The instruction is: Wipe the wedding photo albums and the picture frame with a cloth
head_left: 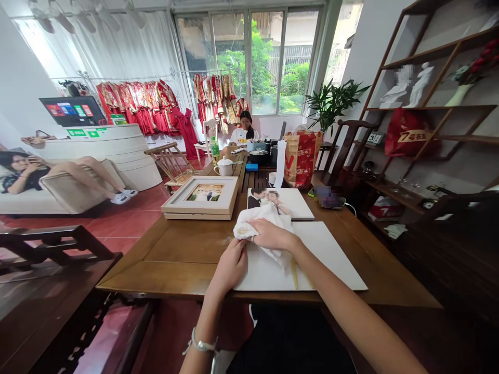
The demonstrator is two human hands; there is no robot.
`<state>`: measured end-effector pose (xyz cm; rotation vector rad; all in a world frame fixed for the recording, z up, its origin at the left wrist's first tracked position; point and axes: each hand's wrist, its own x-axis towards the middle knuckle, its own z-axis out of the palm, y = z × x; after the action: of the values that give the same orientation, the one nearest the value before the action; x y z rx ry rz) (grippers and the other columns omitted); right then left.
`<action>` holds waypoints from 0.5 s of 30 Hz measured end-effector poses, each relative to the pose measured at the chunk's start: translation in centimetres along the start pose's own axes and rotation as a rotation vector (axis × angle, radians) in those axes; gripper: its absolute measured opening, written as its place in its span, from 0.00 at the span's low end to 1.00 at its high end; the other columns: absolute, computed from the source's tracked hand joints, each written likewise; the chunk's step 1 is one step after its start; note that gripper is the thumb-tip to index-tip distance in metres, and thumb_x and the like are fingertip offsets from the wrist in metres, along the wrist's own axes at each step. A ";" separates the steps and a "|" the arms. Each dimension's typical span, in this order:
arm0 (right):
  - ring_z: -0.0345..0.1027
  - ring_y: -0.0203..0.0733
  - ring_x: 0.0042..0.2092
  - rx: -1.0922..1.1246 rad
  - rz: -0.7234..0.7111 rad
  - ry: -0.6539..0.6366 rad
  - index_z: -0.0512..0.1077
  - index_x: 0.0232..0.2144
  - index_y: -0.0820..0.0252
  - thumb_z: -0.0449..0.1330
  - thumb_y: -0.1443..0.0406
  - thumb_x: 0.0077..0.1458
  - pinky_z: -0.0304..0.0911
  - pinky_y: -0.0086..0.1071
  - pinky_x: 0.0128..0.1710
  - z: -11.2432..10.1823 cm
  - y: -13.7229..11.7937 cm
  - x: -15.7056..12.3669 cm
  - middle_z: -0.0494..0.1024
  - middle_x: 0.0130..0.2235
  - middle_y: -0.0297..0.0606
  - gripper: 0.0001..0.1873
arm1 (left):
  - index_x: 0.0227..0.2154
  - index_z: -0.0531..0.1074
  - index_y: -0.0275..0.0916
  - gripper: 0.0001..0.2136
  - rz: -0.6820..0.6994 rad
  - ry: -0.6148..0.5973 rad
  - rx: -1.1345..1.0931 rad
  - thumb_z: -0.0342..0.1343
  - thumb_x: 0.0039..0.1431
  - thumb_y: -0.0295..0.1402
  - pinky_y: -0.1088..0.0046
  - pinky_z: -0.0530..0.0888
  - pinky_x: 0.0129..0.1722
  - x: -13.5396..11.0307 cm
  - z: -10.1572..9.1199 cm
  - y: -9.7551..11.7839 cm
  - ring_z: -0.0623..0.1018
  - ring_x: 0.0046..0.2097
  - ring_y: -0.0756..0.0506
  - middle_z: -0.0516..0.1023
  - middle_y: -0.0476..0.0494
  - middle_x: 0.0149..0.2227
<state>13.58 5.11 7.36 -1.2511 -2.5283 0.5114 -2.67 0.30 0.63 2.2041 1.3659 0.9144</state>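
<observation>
A white cloth [259, 221] is bunched under my right hand [275, 235], whose fingers are closed on it. It lies over the upper left part of a white board [331, 259] near the table's front edge. My left hand [233, 262] is at the board's left edge, its fingers curled around that side close to the cloth; the fingertips are partly hidden. Tan strips [293, 274] show on the board below the cloth. Just beyond it lies a photo panel [300, 202] with a couple's picture, its lower part covered by the cloth.
Stacked picture frames [200, 213] lie on the wooden table [156, 259] to the left. A teapot [225, 167], a blue box [251, 167], a red paper bag [302, 161] and a phone [329, 197] with a cable are farther back. A person [244, 134] sits at the far end; another reclines on a sofa [66, 187].
</observation>
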 end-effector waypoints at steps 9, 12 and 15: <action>0.42 0.47 0.65 -0.252 0.078 0.009 0.52 0.62 0.67 0.48 0.78 0.37 0.38 0.49 0.63 2.0 -2.9 -10.4 0.54 0.64 0.44 0.45 | 0.52 0.67 0.40 0.19 -0.032 -0.010 -0.042 0.41 0.61 0.26 0.62 0.60 0.62 0.0 0.0 0.0 0.63 0.62 0.44 0.64 0.42 0.60; 0.40 0.42 0.65 -0.259 0.093 -0.083 0.50 0.63 0.58 0.46 0.78 0.34 0.40 0.46 0.64 1.2 -3.2 -14.6 0.50 0.65 0.33 0.49 | 0.53 0.67 0.39 0.19 -0.053 -0.005 -0.034 0.41 0.61 0.27 0.62 0.59 0.63 -0.1 0.2 -0.2 0.62 0.63 0.45 0.64 0.42 0.60; 0.44 0.41 0.64 -0.218 0.138 -0.092 0.52 0.62 0.51 0.46 0.78 0.40 0.46 0.44 0.63 0.0 -2.7 -16.9 0.53 0.64 0.27 0.45 | 0.53 0.66 0.37 0.19 -0.057 -0.007 -0.024 0.41 0.61 0.27 0.62 0.58 0.63 -0.1 0.2 -0.2 0.61 0.63 0.45 0.63 0.42 0.61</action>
<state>21.61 -9.94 7.03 -1.5209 -2.6440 0.3352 -2.73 0.29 0.31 2.1372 1.3994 0.8975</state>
